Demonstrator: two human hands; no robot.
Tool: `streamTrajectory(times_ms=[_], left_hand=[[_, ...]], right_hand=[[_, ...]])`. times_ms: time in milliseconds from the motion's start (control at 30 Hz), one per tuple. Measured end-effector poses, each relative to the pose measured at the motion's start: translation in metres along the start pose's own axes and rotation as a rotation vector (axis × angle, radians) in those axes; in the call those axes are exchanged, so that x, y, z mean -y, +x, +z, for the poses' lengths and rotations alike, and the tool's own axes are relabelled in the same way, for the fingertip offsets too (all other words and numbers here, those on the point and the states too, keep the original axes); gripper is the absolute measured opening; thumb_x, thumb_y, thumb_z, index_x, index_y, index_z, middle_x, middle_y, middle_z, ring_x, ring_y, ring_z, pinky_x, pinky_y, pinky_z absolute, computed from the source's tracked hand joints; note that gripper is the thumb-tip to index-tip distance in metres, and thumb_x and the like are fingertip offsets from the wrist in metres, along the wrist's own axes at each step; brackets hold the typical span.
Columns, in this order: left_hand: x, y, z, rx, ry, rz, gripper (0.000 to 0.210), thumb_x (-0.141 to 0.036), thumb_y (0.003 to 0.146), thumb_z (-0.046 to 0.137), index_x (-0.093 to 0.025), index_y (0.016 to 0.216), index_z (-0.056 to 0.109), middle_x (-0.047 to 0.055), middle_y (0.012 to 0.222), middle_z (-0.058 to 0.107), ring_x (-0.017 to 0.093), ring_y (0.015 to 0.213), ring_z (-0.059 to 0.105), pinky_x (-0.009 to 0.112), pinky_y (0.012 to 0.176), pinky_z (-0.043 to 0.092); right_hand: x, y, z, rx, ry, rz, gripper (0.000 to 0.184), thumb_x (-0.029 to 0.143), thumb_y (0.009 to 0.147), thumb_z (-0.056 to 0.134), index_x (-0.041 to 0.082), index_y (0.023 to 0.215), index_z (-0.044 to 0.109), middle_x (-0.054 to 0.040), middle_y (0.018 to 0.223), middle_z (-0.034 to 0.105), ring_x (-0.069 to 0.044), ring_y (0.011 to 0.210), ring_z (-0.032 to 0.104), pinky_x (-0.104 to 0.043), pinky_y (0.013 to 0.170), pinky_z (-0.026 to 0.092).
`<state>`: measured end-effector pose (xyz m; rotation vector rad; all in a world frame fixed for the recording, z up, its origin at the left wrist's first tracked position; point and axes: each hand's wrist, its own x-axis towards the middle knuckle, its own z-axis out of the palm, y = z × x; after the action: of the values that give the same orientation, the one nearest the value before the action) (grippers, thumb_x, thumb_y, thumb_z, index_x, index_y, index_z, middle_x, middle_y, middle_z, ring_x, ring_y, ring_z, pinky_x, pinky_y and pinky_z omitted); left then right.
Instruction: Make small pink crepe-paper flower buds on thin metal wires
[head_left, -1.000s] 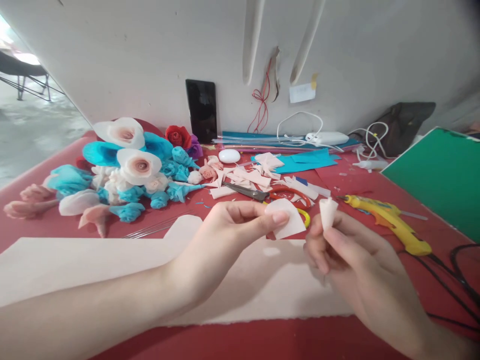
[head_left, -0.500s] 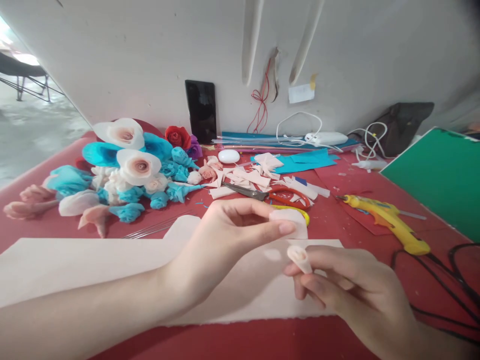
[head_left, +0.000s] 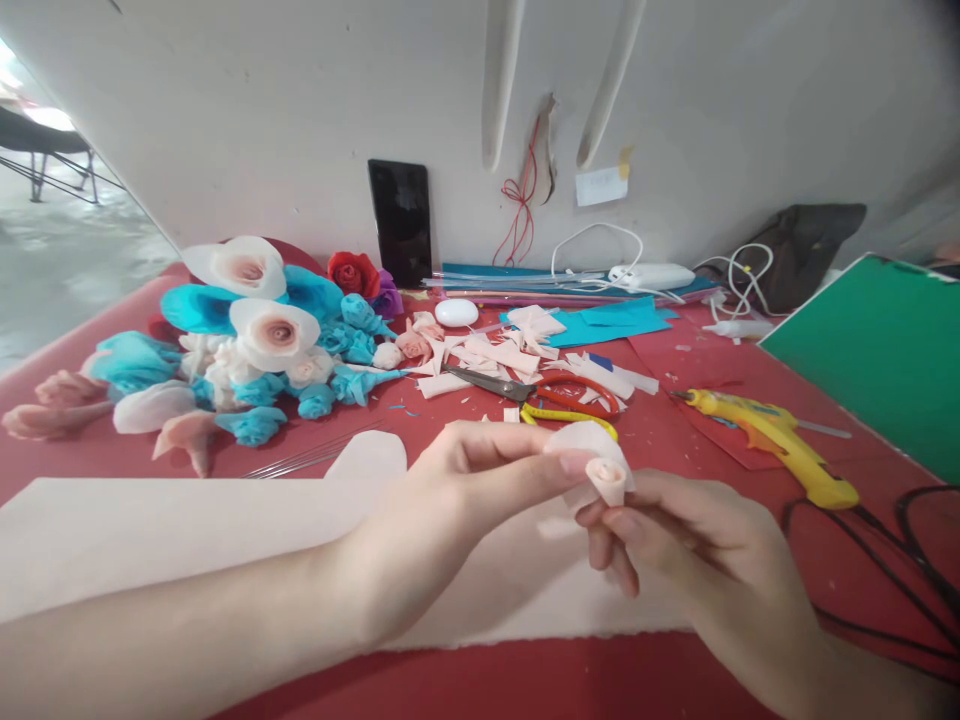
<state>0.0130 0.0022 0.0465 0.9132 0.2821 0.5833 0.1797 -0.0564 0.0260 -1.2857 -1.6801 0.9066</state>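
Observation:
My left hand [head_left: 480,490] pinches a thin pale pink paper petal [head_left: 589,440] between thumb and fingers. Against the front of that petal sits a small rolled paper flower bud [head_left: 606,478], its spiral top facing me. My right hand [head_left: 705,550] grips the bud by its narrow lower end, fingers closed round it. Beneath both hands lies a large pale pink paper sheet [head_left: 187,540]. One loose cut petal [head_left: 369,455] rests at the sheet's far edge.
Finished paper flowers [head_left: 277,335] are heaped at the left. Scissors [head_left: 555,390] and paper scraps [head_left: 495,355] lie beyond my hands. A yellow glue gun [head_left: 780,440] with a black cable is on the right, near a green board [head_left: 877,370]. A phone [head_left: 401,225] leans on the wall.
My right hand has moved up with the bud, bringing it against the petal. My left hand has shifted slightly down, and the petal now stands behind the bud.

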Motion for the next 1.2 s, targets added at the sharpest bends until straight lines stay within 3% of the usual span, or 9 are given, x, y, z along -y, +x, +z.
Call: streamTrajectory(times_ms=[200,333,500,600,733,867,1200], left_hand=[[-0.0009,0.0009,0.0024,-0.027,0.128,0.017,0.029,-0.015,0.089,0.046,-0.012,0.064,0.061,0.002,0.064,0.055,0.013,0.069,0.058,0.027,0.083,0.047],[-0.0005,0.0002,0.0025,-0.061,0.270,0.008,0.027,-0.019,0.089,0.045,-0.011,0.077,0.067,0.004,0.069,0.059,0.015,0.077,0.059,0.028,0.084,0.046],[-0.0006,-0.0046,0.0031,-0.107,0.380,0.005,0.018,-0.017,0.085,0.053,-0.016,0.084,0.071,0.001,0.071,0.065,0.014,0.079,0.063,0.021,0.080,0.049],[-0.0008,-0.0066,0.0042,-0.144,0.470,0.029,0.015,-0.021,0.080,0.061,-0.021,0.089,0.073,-0.001,0.073,0.068,0.014,0.091,0.063,0.017,0.085,0.047],[-0.0018,-0.0053,0.0056,-0.162,0.552,0.062,0.016,-0.022,0.079,0.063,-0.021,0.091,0.073,-0.001,0.091,0.072,0.013,0.101,0.061,0.015,0.092,0.044],[-0.0033,-0.0042,0.0054,-0.146,0.574,0.083,0.017,-0.022,0.079,0.062,-0.023,0.092,0.072,-0.003,0.105,0.069,0.013,0.102,0.061,0.015,0.090,0.046],[-0.0033,-0.0037,0.0033,-0.113,0.537,0.069,0.016,-0.022,0.081,0.060,-0.020,0.090,0.073,-0.001,0.099,0.070,0.012,0.088,0.064,0.017,0.080,0.051]], right_hand=[[0.0013,0.0041,0.0020,-0.048,0.094,-0.018,0.023,0.026,0.088,0.051,0.017,0.068,0.058,0.0036,0.057,0.056,-0.004,0.046,0.053,-0.011,0.047,0.043],[0.0013,0.0031,0.0022,-0.057,0.096,-0.021,0.023,0.026,0.086,0.054,0.017,0.066,0.058,0.0030,0.055,0.057,-0.005,0.044,0.053,-0.011,0.044,0.044],[0.0009,0.0017,0.0019,-0.070,0.042,-0.042,0.023,0.027,0.085,0.055,0.017,0.065,0.059,0.0032,0.054,0.057,-0.004,0.045,0.054,-0.010,0.044,0.044],[0.0009,0.0021,0.0018,-0.081,-0.010,-0.064,0.024,0.026,0.084,0.057,0.017,0.062,0.059,0.0041,0.053,0.057,-0.004,0.046,0.054,-0.008,0.044,0.043],[0.0017,0.0015,0.0002,-0.083,-0.056,-0.089,0.025,0.025,0.083,0.059,0.017,0.060,0.057,0.0051,0.049,0.056,-0.004,0.044,0.053,-0.008,0.042,0.040],[0.0026,-0.0006,-0.0022,-0.061,-0.061,-0.098,0.026,0.025,0.085,0.056,0.017,0.061,0.057,0.0049,0.050,0.055,-0.004,0.045,0.053,-0.008,0.044,0.041],[-0.0013,0.0011,-0.0006,0.003,-0.073,-0.095,0.031,0.028,0.088,0.052,0.016,0.059,0.057,0.0030,0.052,0.055,-0.006,0.047,0.053,-0.012,0.046,0.041]])
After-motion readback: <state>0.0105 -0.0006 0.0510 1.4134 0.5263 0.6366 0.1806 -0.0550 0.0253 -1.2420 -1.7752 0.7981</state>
